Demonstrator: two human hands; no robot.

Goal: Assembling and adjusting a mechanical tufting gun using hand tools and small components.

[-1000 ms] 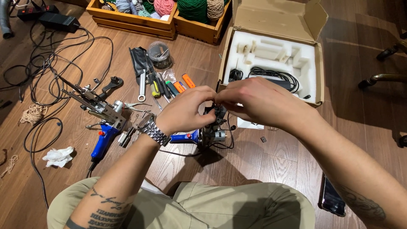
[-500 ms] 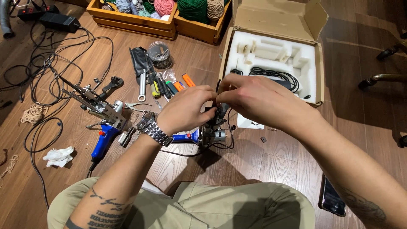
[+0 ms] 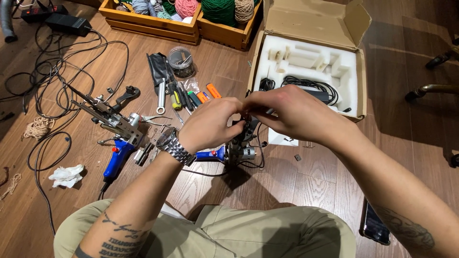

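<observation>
Both hands meet over a blue-handled power tool with a grey motor and black wires, held above the wooden floor. My left hand, with a steel watch on its wrist, grips the upper part of the tool from the left. My right hand pinches the top of the same tool from the right. The fingers hide the part they touch. A second blue-handled tool with a long metal front lies on the floor to the left.
An open cardboard box with white foam and a black cable stands behind the hands. Hand tools, a small round tin, wooden crates of yarn, black cables, a crumpled tissue and a phone lie around.
Both hands have stayed on the tool, with only small finger movements at its top.
</observation>
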